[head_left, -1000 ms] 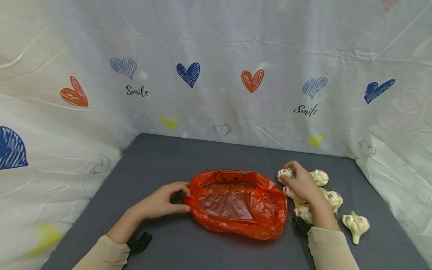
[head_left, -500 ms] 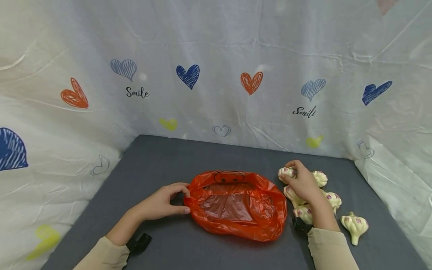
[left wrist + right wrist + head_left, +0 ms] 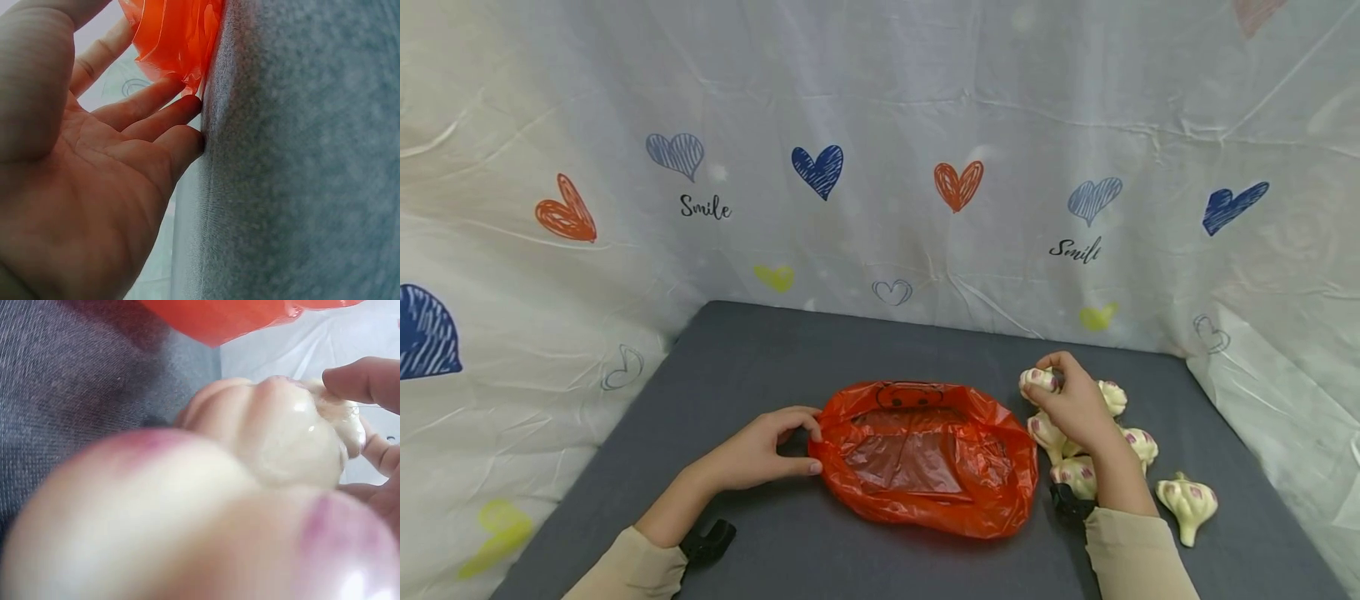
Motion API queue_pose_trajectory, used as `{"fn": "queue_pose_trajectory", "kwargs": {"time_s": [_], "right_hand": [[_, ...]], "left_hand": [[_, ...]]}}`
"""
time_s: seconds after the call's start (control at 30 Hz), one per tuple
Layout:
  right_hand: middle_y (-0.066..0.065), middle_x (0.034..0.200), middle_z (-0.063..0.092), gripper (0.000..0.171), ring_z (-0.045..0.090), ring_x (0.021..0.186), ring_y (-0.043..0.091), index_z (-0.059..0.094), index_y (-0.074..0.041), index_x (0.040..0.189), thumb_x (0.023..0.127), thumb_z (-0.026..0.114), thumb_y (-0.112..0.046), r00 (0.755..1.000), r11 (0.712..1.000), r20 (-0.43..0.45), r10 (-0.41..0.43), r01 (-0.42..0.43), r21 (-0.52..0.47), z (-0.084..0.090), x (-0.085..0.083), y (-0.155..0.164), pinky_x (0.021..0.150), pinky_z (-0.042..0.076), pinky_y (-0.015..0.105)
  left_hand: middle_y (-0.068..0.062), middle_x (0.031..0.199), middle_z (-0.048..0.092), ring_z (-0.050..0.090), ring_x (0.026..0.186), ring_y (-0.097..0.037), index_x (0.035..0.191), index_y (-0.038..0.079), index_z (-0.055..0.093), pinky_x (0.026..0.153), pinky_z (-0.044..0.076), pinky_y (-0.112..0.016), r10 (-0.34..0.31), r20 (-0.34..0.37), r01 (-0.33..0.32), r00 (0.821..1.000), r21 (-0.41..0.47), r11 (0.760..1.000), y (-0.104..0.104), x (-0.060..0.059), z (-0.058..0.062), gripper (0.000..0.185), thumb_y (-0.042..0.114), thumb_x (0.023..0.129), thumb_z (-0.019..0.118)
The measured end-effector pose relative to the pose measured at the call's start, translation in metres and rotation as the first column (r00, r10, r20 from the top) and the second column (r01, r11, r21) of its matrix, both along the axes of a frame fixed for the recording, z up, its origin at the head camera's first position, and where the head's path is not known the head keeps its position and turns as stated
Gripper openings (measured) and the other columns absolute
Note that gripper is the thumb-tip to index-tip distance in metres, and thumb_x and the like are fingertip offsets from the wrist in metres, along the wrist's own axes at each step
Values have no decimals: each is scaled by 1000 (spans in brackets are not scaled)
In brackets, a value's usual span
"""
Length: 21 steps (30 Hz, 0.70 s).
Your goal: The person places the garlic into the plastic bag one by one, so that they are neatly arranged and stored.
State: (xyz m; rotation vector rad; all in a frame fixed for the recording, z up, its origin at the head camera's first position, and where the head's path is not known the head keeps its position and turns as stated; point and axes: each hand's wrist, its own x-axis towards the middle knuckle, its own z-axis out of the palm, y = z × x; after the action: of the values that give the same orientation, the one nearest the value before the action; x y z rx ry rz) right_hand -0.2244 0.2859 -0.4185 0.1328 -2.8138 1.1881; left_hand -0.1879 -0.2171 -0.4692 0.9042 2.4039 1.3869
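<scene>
A red plastic bag [image 3: 925,521] lies on the dark grey table with its mouth spread open upward. At its left end, my left hand [image 3: 760,448] holds the edge between thumb and forefinger. In the left wrist view, the other fingers [image 3: 156,119] extend below the bag [image 3: 175,37], close to the cloth. To the right of the bag, my right hand [image 3: 1075,408] grips a garlic bulb [image 3: 1036,382] between thumb and fingers. The right wrist view has fingertips around the far end of a pale garlic bulb [image 3: 269,425].
Several more garlic bulbs [image 3: 1075,477] cluster under and around my right forearm, and one [image 3: 1187,504] lies apart at the right. A white curtain [image 3: 880,100] with printed hearts stands behind and beside the table. Black wrist straps [image 3: 709,542] sit on both arms.
The right hand and its garlic bulb have shifted very slightly, upward and to the right. My left hand and the bag hold the same pose.
</scene>
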Motion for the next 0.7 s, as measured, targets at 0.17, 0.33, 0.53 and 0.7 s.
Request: {"fn": "queue_pose_trajectory", "kwargs": {"time_s": [0.17, 0.33, 0.53, 0.7], "right_hand": [[22, 115, 60, 52, 56, 64, 25, 51, -7, 140, 106, 75, -38, 1000, 999, -14, 11, -11, -35, 5, 2, -2, 54, 50, 38], [19, 99, 64, 53, 61, 63, 34, 52, -10, 140, 104, 77, -39, 1000, 997, -15, 14, -15, -70, 10, 4, -6, 55, 54, 40], [22, 150, 57, 68, 64, 125, 44, 49, -12, 154, 102, 78, -47, 1000, 999, -25, 14, -15, -53, 15, 6, -10, 87, 60, 55], [24, 149, 56, 76, 61, 127, 43, 47, -13, 158, 100, 80, -49, 1000, 997, -5, 10, -10, -73, 16, 7, -13, 74, 62, 49]], "left_hand": [[-13, 161, 52, 42, 155, -40, 114, 26, 69, 120, 40, -60, -5, 3, 5, 1000, 8, 1000, 0, 0, -1, 25, 33, 97, 87], [-13, 161, 53, 42, 155, -40, 114, 26, 70, 120, 40, -59, -6, 4, 6, 1000, 9, 1000, 0, 0, 0, 25, 33, 97, 87], [-13, 161, 53, 42, 155, -41, 113, 26, 69, 120, 40, -60, -4, -3, 4, 1000, 7, 1000, 1, 2, 2, 25, 34, 97, 87], [-13, 160, 53, 42, 155, -41, 114, 26, 69, 119, 40, -62, -9, -9, 9, 1000, 8, 1000, 1, 2, 1, 25, 33, 97, 87]]}}
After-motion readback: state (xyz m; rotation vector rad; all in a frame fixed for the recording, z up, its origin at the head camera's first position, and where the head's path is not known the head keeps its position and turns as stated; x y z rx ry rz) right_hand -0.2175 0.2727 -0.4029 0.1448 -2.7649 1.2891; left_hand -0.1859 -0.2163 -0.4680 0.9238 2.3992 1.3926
